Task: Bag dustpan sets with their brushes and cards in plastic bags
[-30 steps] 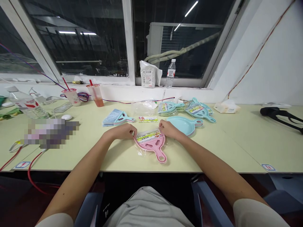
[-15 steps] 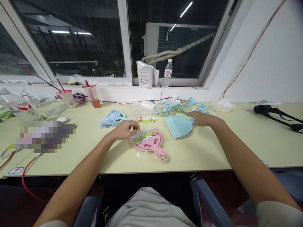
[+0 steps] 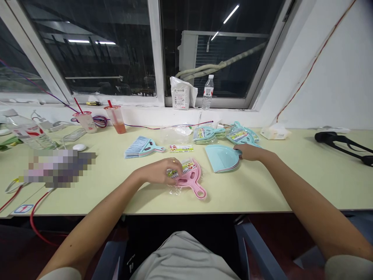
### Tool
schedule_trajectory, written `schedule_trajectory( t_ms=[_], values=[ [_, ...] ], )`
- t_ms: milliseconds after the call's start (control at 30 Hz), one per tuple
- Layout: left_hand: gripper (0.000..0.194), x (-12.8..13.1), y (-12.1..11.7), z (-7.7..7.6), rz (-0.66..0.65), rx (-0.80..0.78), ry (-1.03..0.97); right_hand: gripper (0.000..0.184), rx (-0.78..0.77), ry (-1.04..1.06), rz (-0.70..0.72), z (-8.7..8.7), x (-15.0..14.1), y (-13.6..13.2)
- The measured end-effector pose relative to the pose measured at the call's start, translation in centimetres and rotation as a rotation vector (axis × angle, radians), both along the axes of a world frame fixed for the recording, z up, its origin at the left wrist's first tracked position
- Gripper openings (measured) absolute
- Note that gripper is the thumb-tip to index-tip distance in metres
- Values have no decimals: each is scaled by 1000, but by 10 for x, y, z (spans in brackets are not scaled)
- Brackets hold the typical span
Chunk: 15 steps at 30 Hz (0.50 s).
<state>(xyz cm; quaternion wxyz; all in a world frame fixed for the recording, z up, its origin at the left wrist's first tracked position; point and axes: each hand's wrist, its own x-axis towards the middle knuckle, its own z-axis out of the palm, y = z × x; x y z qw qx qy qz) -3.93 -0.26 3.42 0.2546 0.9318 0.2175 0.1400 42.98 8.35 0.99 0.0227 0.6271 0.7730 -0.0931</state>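
A pink dustpan-and-brush set (image 3: 190, 179) in clear wrap lies mid-table, its handle toward me. Over its left side my left hand (image 3: 159, 171) is curved, thumb and fingers apart on the wrapper; the exact contact is hidden. To the right rests a stack of light-blue dustpans (image 3: 222, 158), with a pink edge showing beneath. My right hand (image 3: 247, 152) is closed around the handle end of that stack. At the left lies a stack of light-blue brushes (image 3: 144, 147), bristles pointing left, touched by neither hand.
Wrapped blue sets (image 3: 208, 133) and another blue set (image 3: 243, 134) lie at the back, near crumpled clear film (image 3: 176, 134) and a printed label (image 3: 181, 148). Drink cups (image 3: 115, 119), a large bottle (image 3: 30, 130), a tissue pack (image 3: 275, 132) and a black headset-like item (image 3: 340, 144) stand around.
My left hand has moved right, away from the brushes and over the wrapped pink set. My right hand stays at the blue dustpans' handle, its fingers now closed around it. The view has shifted slightly.
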Motion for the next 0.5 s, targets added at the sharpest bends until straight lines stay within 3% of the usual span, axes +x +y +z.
schedule_trajectory(
  t_ms=[200,333,400,500],
  values=[
    [20,31,-25,-10,-134,272,52,31,5,-14,-3,-3,3,1],
    [36,56,-27,-11,-209,440,61,27,-16,-24,2,-4,2,3],
    [38,70,-24,-10,-301,457,91,27,-20,-29,4,-4,1,3],
    [23,87,-16,-12,-388,413,166,26,-22,-15,6,-3,0,-1]
  ],
)
